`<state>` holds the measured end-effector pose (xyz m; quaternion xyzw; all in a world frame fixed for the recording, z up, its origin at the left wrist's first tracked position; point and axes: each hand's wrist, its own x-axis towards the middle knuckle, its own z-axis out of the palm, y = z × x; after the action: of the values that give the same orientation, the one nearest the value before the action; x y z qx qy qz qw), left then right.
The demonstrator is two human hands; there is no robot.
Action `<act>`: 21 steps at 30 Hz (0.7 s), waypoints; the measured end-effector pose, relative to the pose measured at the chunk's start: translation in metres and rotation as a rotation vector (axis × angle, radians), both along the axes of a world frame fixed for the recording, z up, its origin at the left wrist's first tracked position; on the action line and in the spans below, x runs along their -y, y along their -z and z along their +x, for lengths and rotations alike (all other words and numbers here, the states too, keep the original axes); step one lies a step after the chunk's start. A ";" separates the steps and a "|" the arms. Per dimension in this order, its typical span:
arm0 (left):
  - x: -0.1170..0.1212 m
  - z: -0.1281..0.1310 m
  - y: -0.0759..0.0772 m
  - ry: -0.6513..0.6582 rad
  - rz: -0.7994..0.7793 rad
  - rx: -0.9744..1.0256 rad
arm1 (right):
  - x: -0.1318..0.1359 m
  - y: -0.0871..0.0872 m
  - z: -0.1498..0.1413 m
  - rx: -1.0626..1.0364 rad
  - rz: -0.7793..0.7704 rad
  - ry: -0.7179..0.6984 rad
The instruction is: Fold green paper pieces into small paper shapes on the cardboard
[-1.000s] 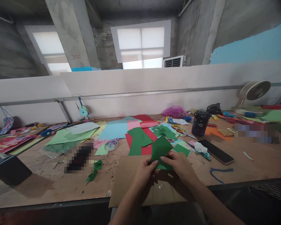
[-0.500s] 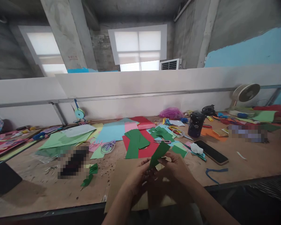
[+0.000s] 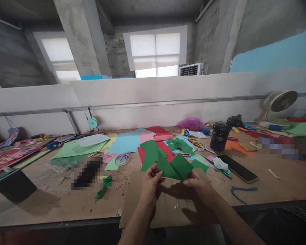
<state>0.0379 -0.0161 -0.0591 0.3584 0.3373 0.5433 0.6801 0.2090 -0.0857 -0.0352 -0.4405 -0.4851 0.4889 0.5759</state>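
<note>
Table [image 3: 73,209], wooden, one: bears all that follows.

Cardboard [image 3: 168,216], brown, one: at the near edge, beneath the hands.

Light-blue sheet [image 3: 126,141], one: flat, towards the back.

Red paper [image 3: 165,148], sheet count uncertain: flat, partly under the first green heap.

Hands, two. Left hand [image 3: 151,180]: thumb and fingers pinching the left part of the paper. Right hand [image 3: 200,185]: thumb in front at the right edge, fingers behind, gripping it.

Green paper [image 3: 181,166], held between the two hands above the cardboard: two pointed flaps meeting in a V. Whether one folded sheet or two pieces, cannot be told. Shaping appears part done: the flaps stand apart and have yet to be brought flat or fixed.

Green heaps, two. First heap [image 3: 150,151]: at least two overlapping pieces, on the red paper. Second heap [image 3: 181,146]: several pieces, overlap prevents a count. Cutting seems largely done there; the visible pieces lie loose and unjoined.

Phone [image 3: 237,168], one: face up, right of the hands.

Black tumbler [image 3: 219,137], one: upright, behind the phone.

Tissue [image 3: 220,163], white, one: crumpled, beside the phone.

Small green pieces [image 3: 101,193], at least two: loose, left of the cardboard.
</note>
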 end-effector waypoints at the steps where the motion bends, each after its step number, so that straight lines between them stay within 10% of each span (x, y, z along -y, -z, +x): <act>1: 0.001 0.000 0.001 0.003 0.011 -0.004 | 0.000 -0.001 -0.001 -0.015 -0.022 -0.032; 15: 0.012 0.001 -0.006 0.154 0.015 -0.142 | -0.021 0.003 0.017 0.265 -0.013 0.164; 21: 0.010 0.002 -0.002 0.068 -0.015 -0.115 | -0.075 -0.008 0.067 1.124 0.098 0.364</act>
<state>0.0398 -0.0263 -0.0566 0.3951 0.3675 0.4960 0.6803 0.2764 -0.0111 -0.0276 -0.6807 -0.6546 0.0510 0.3248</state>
